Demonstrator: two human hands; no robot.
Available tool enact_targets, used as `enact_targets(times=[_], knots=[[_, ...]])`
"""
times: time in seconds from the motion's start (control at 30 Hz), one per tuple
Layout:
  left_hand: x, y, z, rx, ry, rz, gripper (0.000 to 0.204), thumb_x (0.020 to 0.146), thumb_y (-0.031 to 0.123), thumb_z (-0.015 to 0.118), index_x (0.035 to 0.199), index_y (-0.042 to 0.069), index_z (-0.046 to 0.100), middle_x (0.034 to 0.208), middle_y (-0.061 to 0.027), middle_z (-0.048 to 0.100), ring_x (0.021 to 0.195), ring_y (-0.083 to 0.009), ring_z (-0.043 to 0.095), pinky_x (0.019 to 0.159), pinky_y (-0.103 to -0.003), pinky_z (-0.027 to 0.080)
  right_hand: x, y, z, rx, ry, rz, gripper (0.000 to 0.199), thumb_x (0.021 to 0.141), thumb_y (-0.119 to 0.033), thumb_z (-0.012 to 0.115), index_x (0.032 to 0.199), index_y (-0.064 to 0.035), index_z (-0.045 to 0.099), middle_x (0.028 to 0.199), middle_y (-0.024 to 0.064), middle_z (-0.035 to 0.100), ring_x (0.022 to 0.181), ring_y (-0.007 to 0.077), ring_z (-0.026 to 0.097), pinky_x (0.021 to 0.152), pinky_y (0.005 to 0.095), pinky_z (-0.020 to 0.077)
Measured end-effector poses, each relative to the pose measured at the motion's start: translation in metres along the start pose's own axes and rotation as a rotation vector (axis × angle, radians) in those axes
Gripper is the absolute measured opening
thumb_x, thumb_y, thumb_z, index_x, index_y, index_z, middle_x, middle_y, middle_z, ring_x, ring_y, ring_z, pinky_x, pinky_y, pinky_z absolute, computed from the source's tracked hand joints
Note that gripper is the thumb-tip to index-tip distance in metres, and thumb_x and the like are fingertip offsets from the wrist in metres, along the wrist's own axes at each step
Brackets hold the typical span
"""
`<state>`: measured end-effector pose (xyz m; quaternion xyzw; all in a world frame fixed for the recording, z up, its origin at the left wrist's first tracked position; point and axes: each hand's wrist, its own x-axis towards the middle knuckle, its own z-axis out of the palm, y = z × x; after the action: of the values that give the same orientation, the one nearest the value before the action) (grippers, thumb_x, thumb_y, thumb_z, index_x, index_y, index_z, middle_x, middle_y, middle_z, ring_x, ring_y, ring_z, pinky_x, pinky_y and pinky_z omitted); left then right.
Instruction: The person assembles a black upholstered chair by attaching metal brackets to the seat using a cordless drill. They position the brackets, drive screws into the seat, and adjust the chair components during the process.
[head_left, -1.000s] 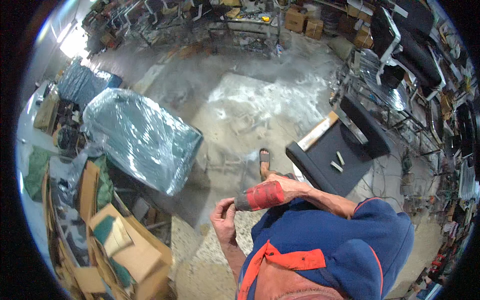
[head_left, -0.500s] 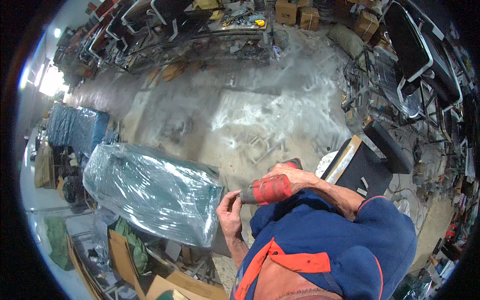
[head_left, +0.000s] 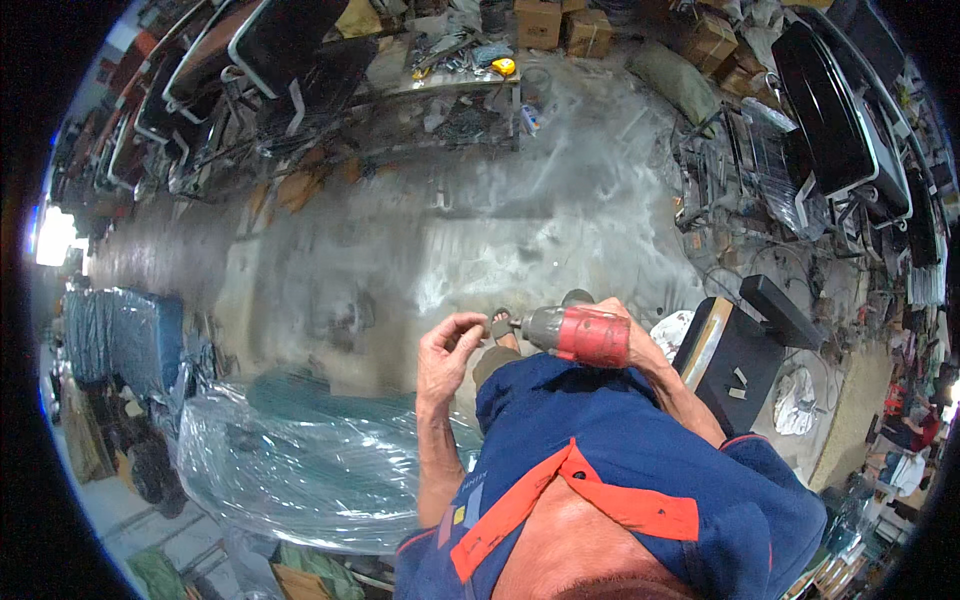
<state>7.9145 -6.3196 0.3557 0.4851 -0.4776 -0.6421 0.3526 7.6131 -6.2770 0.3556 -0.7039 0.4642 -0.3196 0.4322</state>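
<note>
My right hand point(head_left: 638, 335) is wrapped round a red and black cordless drill point(head_left: 592, 335), and the drill's nose points left. A thin bit point(head_left: 516, 324) sticks out of the nose. Left of it, apart from the drill, is my left hand point(head_left: 450, 352), its thumb and fingertips brought together in a pinch. Whatever those fingertips hold, if anything, is too small to name. Below and left of that hand lies a large dark green piece wrapped in clear plastic film point(head_left: 300, 465).
A black padded seat part point(head_left: 735, 360) stands at my right beside a white round bag point(head_left: 795, 400). Framed black chairs point(head_left: 825, 110) line the right. At the back are a tool-strewn bench point(head_left: 440, 80) and cardboard boxes point(head_left: 588, 35). A blue wrapped bundle point(head_left: 120, 335) stands at the left.
The drill has moved right, away from my left fingers, which were at its nose before. The bit now shows. The view has turned, and the plastic-wrapped piece sits lower in it.
</note>
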Motion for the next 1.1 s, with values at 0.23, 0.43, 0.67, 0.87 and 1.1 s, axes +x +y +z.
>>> enact_targets(times=[0.23, 0.43, 0.67, 0.87, 1.1], knots=[[0.178, 0.025, -0.047, 0.545, 0.049, -0.052, 0.029, 0.094, 0.022, 0.074, 0.113, 0.001, 0.075, 0.098, -0.0122, 0.078, 0.09, -0.0186, 0.074, 0.082, -0.033, 0.058, 0.087, 0.035, -0.055, 0.186, 0.219, 0.195, 0.023, 0.078, -0.009, 0.082, 0.097, -0.0042, 0.07, 0.08, 0.0026, 0.071, 0.069, 0.0096, 0.058, 0.064, 0.0319, 0.0513], [0.314, 0.028, -0.028, 0.628, -0.015, -0.139, 0.032, 0.093, 0.025, 0.074, 0.115, 0.001, 0.074, 0.099, -0.0162, 0.078, 0.093, -0.0245, 0.076, 0.083, -0.038, 0.058, 0.135, 0.083, -0.129, -0.054, 0.306, 0.19, 0.025, 0.076, -0.013, 0.086, 0.089, -0.0047, 0.066, 0.086, 0.0061, 0.066, 0.075, 0.0213, 0.063, 0.069, 0.0339, 0.0515], [0.51, -0.032, -0.003, 0.823, -0.126, -0.137, 0.047, 0.088, 0.033, 0.079, 0.125, 0.005, 0.071, 0.107, -0.0198, 0.077, 0.102, -0.0337, 0.074, 0.089, -0.043, 0.057, 0.146, 0.119, -0.174, 0.214, 0.631, 0.486, 0.025, 0.08, -0.007, 0.082, 0.102, -0.0018, 0.072, 0.1, 0.0057, 0.072, 0.086, 0.0168, 0.068, 0.081, 0.0318, 0.056], [0.704, -0.058, 0.0, 0.924, -0.157, -0.145, 0.039, 0.09, 0.029, 0.078, 0.12, 0.005, 0.075, 0.103, -0.0185, 0.078, 0.094, -0.0303, 0.076, 0.082, -0.042, 0.06, 0.164, 0.104, -0.188, 0.005, 0.715, 0.662, 0.036, 0.086, -0.014, 0.077, 0.12, -0.0041, 0.069, 0.115, 0.0072, 0.072, 0.108, 0.0185, 0.065, 0.096, 0.035, 0.0524], [0.912, -0.122, 0.001, 0.975, -0.282, -0.285, 0.038, 0.089, 0.033, 0.073, 0.119, 0.011, 0.077, 0.086, -0.0086, 0.077, 0.07, -0.0174, 0.073, 0.072, -0.035, 0.059, 0.257, 0.075, -0.227, -0.65, 0.225, 1.166, 0.043, 0.094, -0.023, 0.07, 0.135, -0.01, 0.063, 0.125, 0.0094, 0.07, 0.122, 0.0227, 0.062, 0.105, 0.0407, 0.0481]])
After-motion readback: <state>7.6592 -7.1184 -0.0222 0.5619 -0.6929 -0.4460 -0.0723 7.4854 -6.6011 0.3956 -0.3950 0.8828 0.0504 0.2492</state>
